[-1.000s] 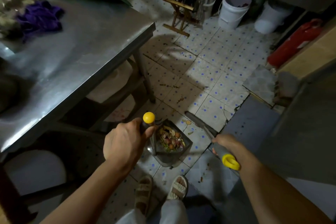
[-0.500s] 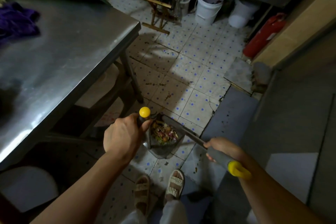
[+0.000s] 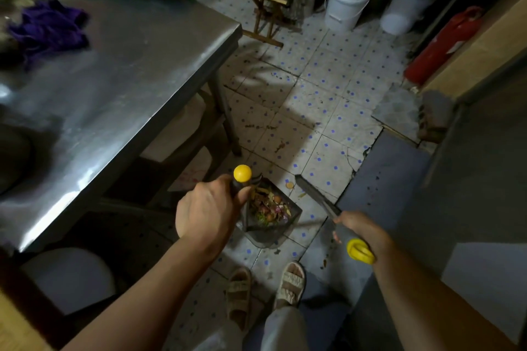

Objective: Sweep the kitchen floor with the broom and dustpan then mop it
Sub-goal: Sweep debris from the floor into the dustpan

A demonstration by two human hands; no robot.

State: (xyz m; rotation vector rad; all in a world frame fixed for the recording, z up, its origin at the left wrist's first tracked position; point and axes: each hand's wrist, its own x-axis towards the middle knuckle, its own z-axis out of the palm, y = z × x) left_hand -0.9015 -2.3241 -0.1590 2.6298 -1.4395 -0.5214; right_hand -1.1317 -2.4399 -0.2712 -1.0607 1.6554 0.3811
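A purple cloth (image 3: 47, 27) lies near the far left edge of the steel worktop (image 3: 119, 88). By its near right corner, the left hand (image 3: 209, 209) curls round the yellow-capped handle of the dustpan (image 3: 271, 215), which sits on the tiled floor (image 3: 322, 88) holding scraps. The right hand (image 3: 360, 226) grips the broom (image 3: 322, 196), head beside the pan.

Single head-worn view, wide-angle, looks forward and steeply down from standing height. Both forearms enter from bottom edge; feet (image 3: 265, 291) at bottom centre. Steel table (image 3: 119, 88) fills left; tiled floor (image 3: 313, 100) recedes toward top.
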